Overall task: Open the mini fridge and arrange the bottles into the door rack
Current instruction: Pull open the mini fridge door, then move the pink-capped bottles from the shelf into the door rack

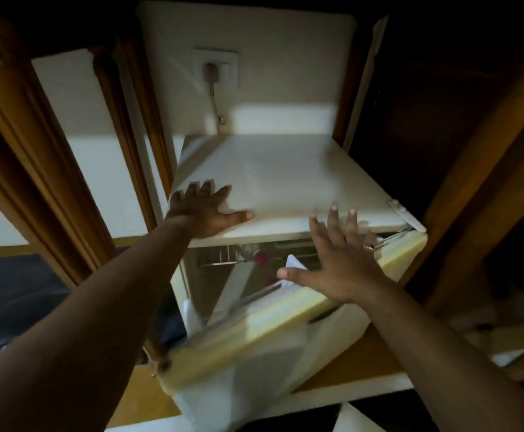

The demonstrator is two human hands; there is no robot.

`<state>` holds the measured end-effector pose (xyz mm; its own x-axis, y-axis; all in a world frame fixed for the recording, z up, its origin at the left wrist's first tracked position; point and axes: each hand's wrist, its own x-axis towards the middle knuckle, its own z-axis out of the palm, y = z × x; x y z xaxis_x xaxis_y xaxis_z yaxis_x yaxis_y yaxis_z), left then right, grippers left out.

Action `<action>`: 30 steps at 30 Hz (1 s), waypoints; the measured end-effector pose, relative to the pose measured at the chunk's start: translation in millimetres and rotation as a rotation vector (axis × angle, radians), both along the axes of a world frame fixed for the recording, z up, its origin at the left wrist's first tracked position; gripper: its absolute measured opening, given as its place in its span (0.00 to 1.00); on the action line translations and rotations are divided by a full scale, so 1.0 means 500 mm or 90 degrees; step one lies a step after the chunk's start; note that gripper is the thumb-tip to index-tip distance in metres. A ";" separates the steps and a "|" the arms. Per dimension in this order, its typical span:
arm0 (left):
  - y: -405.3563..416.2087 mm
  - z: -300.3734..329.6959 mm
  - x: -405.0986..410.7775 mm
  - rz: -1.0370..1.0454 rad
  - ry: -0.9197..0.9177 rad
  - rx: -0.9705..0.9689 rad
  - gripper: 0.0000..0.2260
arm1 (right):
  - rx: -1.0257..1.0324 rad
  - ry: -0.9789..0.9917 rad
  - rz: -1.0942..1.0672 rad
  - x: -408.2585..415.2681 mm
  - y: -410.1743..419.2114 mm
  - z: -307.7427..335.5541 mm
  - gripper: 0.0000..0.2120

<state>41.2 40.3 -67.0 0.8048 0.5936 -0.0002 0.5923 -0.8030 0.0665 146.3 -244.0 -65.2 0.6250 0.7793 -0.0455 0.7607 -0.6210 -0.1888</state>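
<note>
Fridge door [254,335] is smeared by motion blur, its lower end cut off by the bottom edge. Fridge interior [248,269] mostly hidden behind the door and right hand [341,266]; wire shelf [223,260] and a red blob [260,258] too blurred to identify. No bottles discernible. Right-side cabinet [441,120] too dark to read. Both forearms run out of frame.

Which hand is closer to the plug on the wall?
Left. The left hand lies flat on the fridge top, below the plug; the right hand hovers lower, by the door.
</note>
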 end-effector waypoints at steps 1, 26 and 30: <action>-0.004 0.002 -0.002 -0.001 0.004 0.005 0.57 | -0.005 -0.026 0.000 -0.004 -0.023 -0.003 0.58; -0.258 -0.003 0.198 -0.176 -0.034 0.084 0.43 | -0.055 -0.177 -0.295 -0.068 -0.416 0.009 0.27; -0.271 -0.003 0.195 -0.157 -0.039 0.092 0.40 | 0.244 -0.280 -0.160 -0.179 -0.309 -0.052 0.20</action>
<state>138.6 -95.2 -68.5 0.9205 0.3705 0.1239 0.3766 -0.9259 -0.0292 56.6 -398.4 -91.2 0.6876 0.5166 0.5102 0.6578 -0.7407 -0.1366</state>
